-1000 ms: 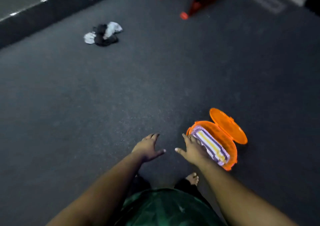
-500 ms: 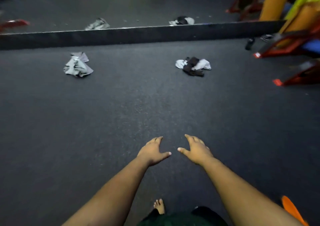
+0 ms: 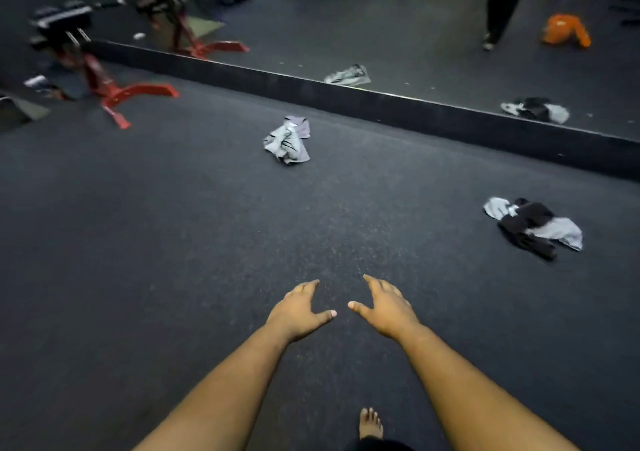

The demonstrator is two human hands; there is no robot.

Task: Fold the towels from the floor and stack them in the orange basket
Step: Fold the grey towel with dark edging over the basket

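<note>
A crumpled grey towel (image 3: 287,141) lies on the dark floor ahead, near the black ledge. A black and grey towel heap (image 3: 533,225) lies farther right. My left hand (image 3: 298,310) and my right hand (image 3: 386,307) are held out side by side above the floor, palms down, fingers relaxed, holding nothing. Both hands are well short of either towel. The orange basket itself is out of view; only its reflection (image 3: 566,30) shows in the mirror at the top right.
A black ledge (image 3: 381,104) runs diagonally under a wall mirror that reflects the towels and a standing person's legs (image 3: 502,4). Red-framed gym equipment (image 3: 114,87) stands at the far left. My bare foot (image 3: 370,423) is on the floor below my hands.
The view has swung left and up, away from the orange basket with its striped folded towel. The grey towel now lies ahead and the black and grey heap to the right. Both hands stay empty.
</note>
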